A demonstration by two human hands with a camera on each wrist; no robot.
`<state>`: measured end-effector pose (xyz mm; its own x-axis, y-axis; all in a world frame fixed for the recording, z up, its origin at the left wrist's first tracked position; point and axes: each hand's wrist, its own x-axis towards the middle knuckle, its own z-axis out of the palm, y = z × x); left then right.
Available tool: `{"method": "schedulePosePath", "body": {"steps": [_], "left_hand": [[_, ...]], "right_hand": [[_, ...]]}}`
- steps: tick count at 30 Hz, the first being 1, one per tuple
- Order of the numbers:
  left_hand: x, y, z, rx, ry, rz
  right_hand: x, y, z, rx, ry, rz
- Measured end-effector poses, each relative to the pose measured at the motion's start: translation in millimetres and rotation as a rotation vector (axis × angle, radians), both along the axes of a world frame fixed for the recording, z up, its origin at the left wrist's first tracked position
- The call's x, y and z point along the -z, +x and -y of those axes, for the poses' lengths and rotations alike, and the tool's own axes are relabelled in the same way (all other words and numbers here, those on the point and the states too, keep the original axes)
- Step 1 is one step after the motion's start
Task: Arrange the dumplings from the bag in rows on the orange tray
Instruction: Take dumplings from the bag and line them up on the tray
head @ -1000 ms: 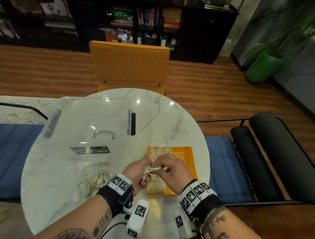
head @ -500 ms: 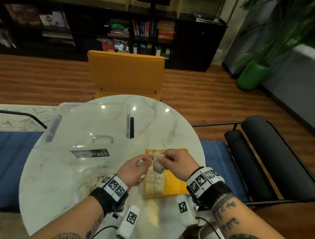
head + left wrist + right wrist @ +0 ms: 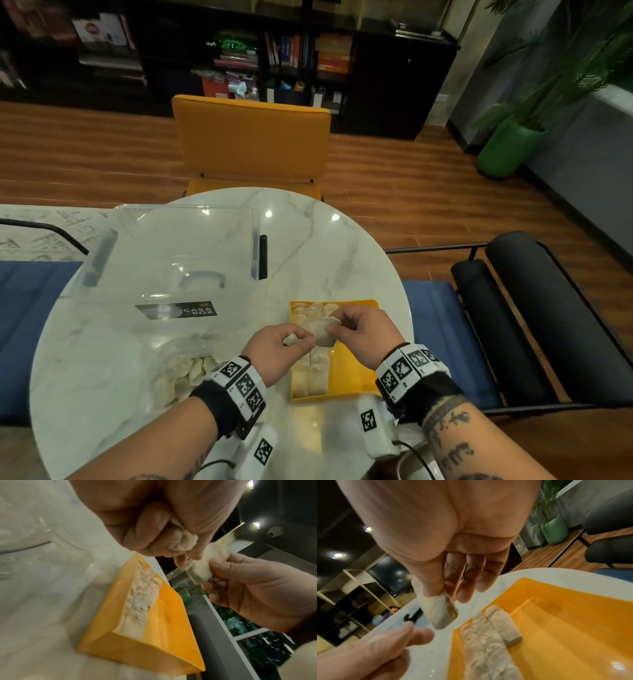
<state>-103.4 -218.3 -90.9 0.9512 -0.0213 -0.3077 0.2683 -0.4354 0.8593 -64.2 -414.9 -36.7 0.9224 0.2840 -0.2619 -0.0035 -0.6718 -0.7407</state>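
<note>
The round marble bench [image 3: 325, 246] carries a clear plastic box [image 3: 171, 253] at my left and the orange tray [image 3: 352, 377] in front of me, rows of dumplings [image 3: 310, 373] packed along its left side. The bag of dumplings [image 3: 191, 370] lies beside my left wrist. My right hand [image 3: 363, 330] hangs over the tray, its fingers [image 3: 433, 582] pinching one dumpling [image 3: 323, 330]. My left hand [image 3: 277, 349], just beside it, has its fingers curled round a second dumpling [image 3: 291, 339].
</note>
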Motion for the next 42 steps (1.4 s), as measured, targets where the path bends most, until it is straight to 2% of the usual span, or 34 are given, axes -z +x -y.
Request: {"method": "schedulePosePath", "body": {"steps": [6,13,18,30,35,42], "left_hand": [[22.0,4.4,-13.9,-0.164,0.080,-0.145],[36.9,6.6,-9.5,-0.110,0.255,-0.219],[34.0,11.1,-6.3,-0.052,0.315,-0.224],[35.1,13.0,-9.1,-0.072,0.292,-0.289],[33.8,12.8,-8.2,-0.077,0.286,-0.308],[30.3,12.0,-8.2,-0.079,0.298,-0.303]], "right_hand": [[34.4,13.1,18.9,0.062,-0.292,-0.119],[66.0,31.5,9.3,-0.033,-0.498,-0.265],[85.3,50.6,3.5,0.071,-0.479,-0.287],[99.1,67.6,-3.8,0.239,-0.444,-0.273],[98.2,67.6,-4.6,0.225,-0.483,-0.348],[100.0,67.6,-6.5,0.243,-0.495,-0.295]]}}
